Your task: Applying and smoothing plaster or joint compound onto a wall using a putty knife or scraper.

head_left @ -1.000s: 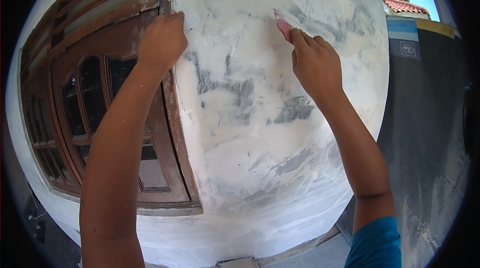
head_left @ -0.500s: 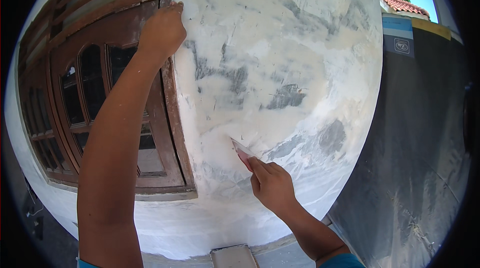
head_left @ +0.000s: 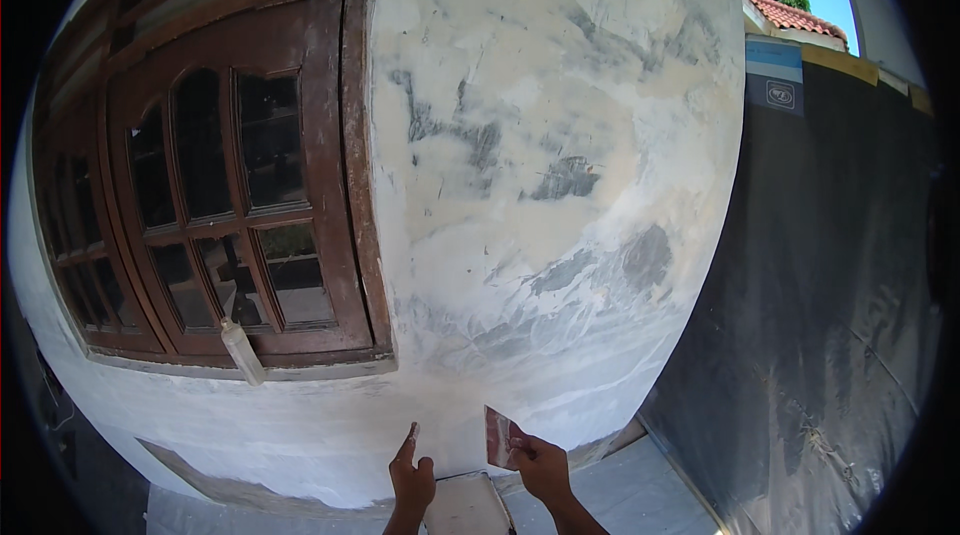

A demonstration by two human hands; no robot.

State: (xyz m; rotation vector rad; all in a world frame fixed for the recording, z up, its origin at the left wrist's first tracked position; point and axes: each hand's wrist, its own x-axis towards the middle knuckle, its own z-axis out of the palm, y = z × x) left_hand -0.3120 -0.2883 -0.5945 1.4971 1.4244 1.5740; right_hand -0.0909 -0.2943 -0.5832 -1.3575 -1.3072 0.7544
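Low in front of the wall, my right hand [head_left: 541, 466] grips a flat reddish putty spreader [head_left: 500, 440] smeared with whitish paste, held upright between thumb and fingers. My left hand [head_left: 411, 483] is a short way to its left, holding nothing. Its index finger points up with a white smear at the tip, and the thumb stands apart from it; the other fingers are hard to make out. Both hands are off the wall [head_left: 560, 105], which has cream and white filler patches over grey areas. Below and between the hands lies a pale flat board or tray [head_left: 467, 507].
On the left is a brown wooden window [head_left: 355, 175] with dark panes. A clear bottle [head_left: 242, 353] leans on its sill [head_left: 330, 369]. A dark sheet [head_left: 820, 265] hangs at the right. Grey sheeting [head_left: 640, 485] covers the ground, beside the wall's base.
My left hand has come down from the window frame's edge. My right hand has drawn the spreader off the wall and lowered it beside the left. The bottle on the sill is now visible.
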